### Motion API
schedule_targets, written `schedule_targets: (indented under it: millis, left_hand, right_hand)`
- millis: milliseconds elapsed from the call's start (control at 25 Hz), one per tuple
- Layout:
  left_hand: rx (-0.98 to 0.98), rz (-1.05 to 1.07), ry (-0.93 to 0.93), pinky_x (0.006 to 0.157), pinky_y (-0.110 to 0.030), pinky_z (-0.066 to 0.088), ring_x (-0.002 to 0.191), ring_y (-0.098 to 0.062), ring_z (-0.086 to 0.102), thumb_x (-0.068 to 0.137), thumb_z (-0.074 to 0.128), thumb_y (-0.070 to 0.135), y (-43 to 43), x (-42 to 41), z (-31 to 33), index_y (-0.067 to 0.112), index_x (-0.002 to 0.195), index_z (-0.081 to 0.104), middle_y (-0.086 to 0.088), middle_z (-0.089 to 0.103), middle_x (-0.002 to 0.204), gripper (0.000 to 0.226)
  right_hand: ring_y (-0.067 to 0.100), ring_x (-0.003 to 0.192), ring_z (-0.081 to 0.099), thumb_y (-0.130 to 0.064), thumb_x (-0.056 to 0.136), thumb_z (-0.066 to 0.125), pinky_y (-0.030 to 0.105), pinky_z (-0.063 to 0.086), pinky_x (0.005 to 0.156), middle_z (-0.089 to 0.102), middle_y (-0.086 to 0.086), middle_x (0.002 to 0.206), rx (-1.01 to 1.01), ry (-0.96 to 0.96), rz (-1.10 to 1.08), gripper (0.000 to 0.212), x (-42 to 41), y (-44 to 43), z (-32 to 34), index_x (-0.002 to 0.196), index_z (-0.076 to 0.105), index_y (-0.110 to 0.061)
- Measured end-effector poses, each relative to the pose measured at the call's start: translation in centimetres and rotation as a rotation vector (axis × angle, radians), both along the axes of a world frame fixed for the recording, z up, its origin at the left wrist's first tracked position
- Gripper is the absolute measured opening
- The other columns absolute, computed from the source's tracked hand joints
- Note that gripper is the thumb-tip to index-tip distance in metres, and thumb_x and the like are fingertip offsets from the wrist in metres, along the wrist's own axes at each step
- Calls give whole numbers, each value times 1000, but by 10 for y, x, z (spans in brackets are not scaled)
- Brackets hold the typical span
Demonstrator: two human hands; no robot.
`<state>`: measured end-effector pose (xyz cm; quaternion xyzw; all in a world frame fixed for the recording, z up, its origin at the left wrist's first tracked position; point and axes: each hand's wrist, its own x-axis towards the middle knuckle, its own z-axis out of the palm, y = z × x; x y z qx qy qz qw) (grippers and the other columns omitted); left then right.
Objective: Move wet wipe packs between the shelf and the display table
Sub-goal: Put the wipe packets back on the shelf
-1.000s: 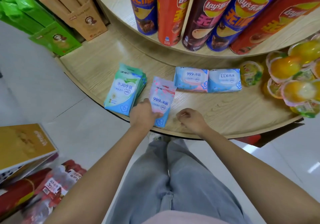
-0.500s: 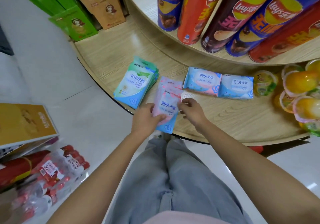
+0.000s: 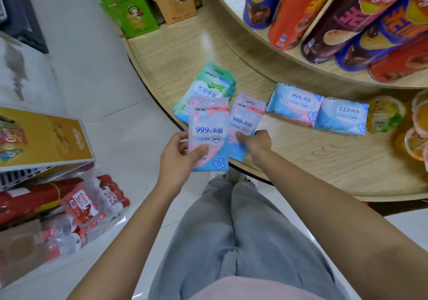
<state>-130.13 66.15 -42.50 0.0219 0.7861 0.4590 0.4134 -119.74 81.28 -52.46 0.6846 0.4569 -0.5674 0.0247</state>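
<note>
— Where's the pack she's after?

— The pink-and-blue wet wipe pack (image 3: 208, 135) is up off the table, pinched in her left hand (image 3: 179, 155), thumb pressed on its lower front, fingers behind. It hangs upright over the rounded edge of the wooden display table (image 3: 324, 160).

— And the other hand?

— Her right hand (image 3: 254, 141) is closed on a second pink pack (image 3: 245, 123), fingers on its lower half; I can't tell whether that one has left the wood.

— Different from a moment ago?

— Yes. Half a second back both hands were on one stack lying on the table; now it has split into two packs, and the left one has lifted clear.

— What does it look like?

— Flat pouch, pink top fading to blue, "99.9%" printed in blue, a flower at the corner. Behind it lies the green-and-blue pack stack (image 3: 208, 91); to the right, two thicker wipe packs (image 3: 317, 109) lie side by side.
</note>
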Motion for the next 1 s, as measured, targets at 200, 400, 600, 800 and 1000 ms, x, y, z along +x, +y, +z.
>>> schedule_targets:
  millis: [200,400,600,800,1000]
  left_hand:
    - [95,35,-79,69,-30,54,73,-17,68,78,72,7,11,-4,5,11,107,56,-8,71,96,33]
    - [139,-4,-124,59,-20,54,69,-8,70,79,69,3,24,-1,8,9,105,57,-5,71,93,30]
    - [178,-129,-160,59,-16,52,65,-6,69,81,67,2,50,14,11,6,114,54,-4,70,90,36]
    - [217,-405,-237,66,-21,55,77,-12,70,81,66,0,91,38,16,2,118,54,-12,70,104,38]
    - [241,-914,-249,62,-18,54,78,-14,67,81,66,-1,133,77,37,12,103,57,-11,68,105,27]
  right_hand:
    - [26,87,65,-25,80,72,32,52,71,67,14,105,38,0,-62,36,20,-3,-7,104,61,0]
    - [30,86,67,-12,75,77,40,57,76,68,18,102,1,147,-212,25,56,5,8,86,58,-2]
    - [15,67,68,-5,75,75,27,56,61,67,13,87,103,363,-290,23,106,21,51,91,58,-5]
    - [9,73,70,-2,80,69,21,55,62,72,0,88,246,552,-534,23,155,8,107,100,59,-8]
    - [9,73,70,0,78,69,22,55,62,72,2,92,442,522,-956,30,192,-73,135,105,58,-5]
